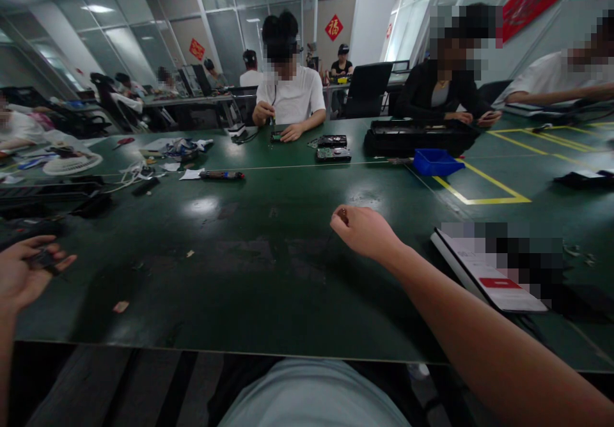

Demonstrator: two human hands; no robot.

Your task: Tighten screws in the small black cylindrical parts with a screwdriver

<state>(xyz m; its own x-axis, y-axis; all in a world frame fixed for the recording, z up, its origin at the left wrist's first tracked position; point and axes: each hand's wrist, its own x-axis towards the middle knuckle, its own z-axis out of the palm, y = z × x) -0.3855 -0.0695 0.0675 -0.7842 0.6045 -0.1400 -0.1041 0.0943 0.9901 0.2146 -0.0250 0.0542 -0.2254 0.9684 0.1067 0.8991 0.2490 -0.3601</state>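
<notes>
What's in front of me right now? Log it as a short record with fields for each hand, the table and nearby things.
Left hand: holds a small dark part, details unclear
Right hand: closed around a small brown piece
Table: green, with yellow lines at right
Beyond right hand: blue bin
Beside right forearm: white printed item, partly blurred out
Across: co-worker in a white shirt, both hands at a small board

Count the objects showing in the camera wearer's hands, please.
2: a dark object in the left hand, a brown object in the right hand; more may be hidden.
</notes>
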